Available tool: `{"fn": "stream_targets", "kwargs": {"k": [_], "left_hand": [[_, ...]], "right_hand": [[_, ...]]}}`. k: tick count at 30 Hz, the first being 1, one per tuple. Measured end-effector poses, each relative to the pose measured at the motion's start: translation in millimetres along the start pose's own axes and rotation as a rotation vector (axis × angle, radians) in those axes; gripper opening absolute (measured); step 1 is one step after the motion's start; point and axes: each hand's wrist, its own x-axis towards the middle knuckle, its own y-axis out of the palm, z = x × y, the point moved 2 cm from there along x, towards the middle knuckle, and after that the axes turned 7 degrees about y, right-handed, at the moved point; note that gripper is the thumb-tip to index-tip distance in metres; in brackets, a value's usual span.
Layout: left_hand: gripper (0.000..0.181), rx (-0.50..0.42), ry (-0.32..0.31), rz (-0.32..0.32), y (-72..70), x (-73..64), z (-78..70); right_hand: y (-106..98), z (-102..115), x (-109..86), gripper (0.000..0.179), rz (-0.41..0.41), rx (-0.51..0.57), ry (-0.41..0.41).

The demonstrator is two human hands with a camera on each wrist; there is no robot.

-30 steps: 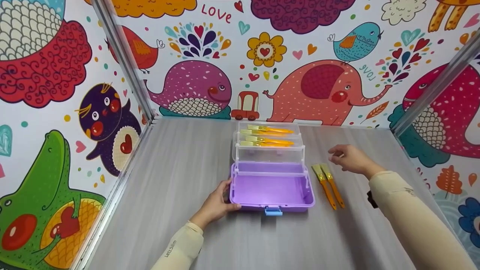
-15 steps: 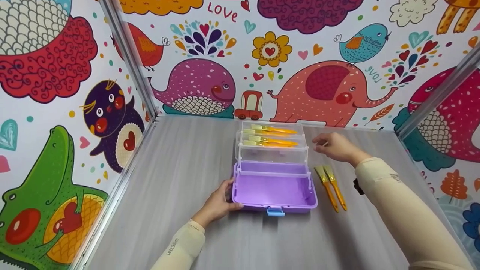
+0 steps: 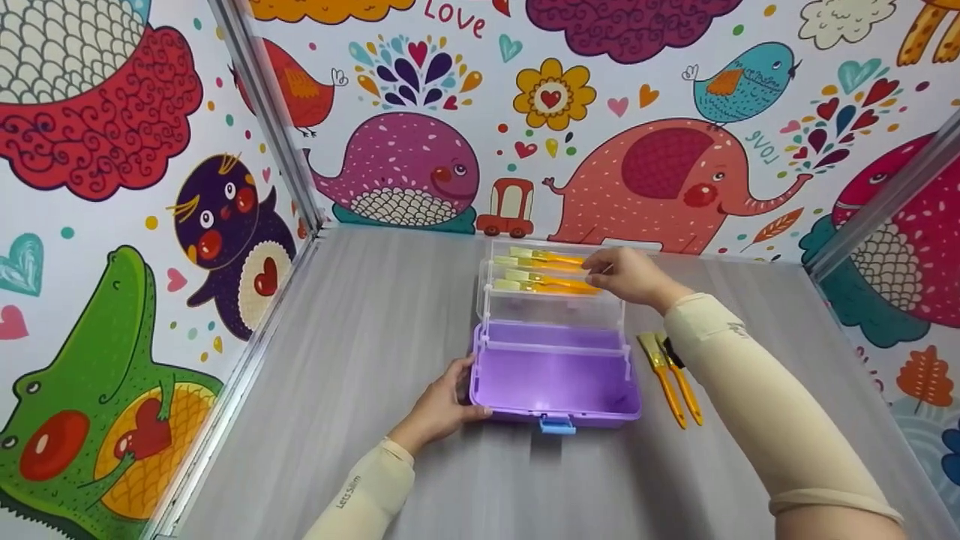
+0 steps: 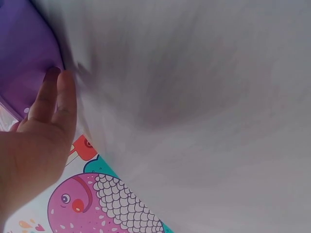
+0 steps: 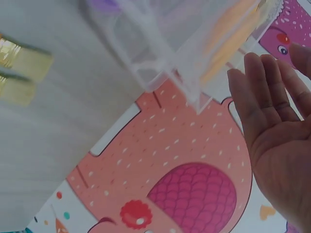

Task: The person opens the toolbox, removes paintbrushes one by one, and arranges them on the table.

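Observation:
A purple plastic box (image 3: 604, 422) with a blue latch (image 3: 557, 425) stands open on the table. My left hand (image 3: 439, 405) holds its left front corner, thumb over the front rim; in the left wrist view its fingers (image 4: 66, 92) lie against the box wall. Clear trays (image 3: 555, 309) are raised behind the box, with several orange-handled paintbrushes (image 3: 555, 284) lying sideways in them. My right hand (image 3: 630, 274) is at the trays' right end, by the handle ends. In the right wrist view its fingers (image 5: 265, 92) are extended beside the clear plastic, nothing in them.
Two more paintbrushes (image 3: 665, 382) lie side by side on the grey table (image 3: 375, 322), right of the box, under the right forearm. Walls printed with cartoon animals (image 3: 645, 187) rise close behind the trays and along both sides, with metal frames (image 3: 289, 150) at the corners.
My right hand has moved left, from above the table beside the box to the right end of the trays. My left hand stays on the box corner. The head view has shifted slightly.

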Motion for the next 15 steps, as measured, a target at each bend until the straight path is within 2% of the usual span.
{"fn": "stream_targets", "kwargs": {"k": [8, 15], "left_hand": [[0.09, -0.031, -0.002, -0.006, 0.1, 0.0, -1.7], [0.09, -0.003, -0.001, -0.005, -0.5, -0.4, -1.9]], "right_hand": [[18.5, 15.2, 19.1, 0.025, 0.035, 0.008, -0.037], [30.6, 21.6, 26.8, 0.024, 0.081, -0.022, -0.094]]}}
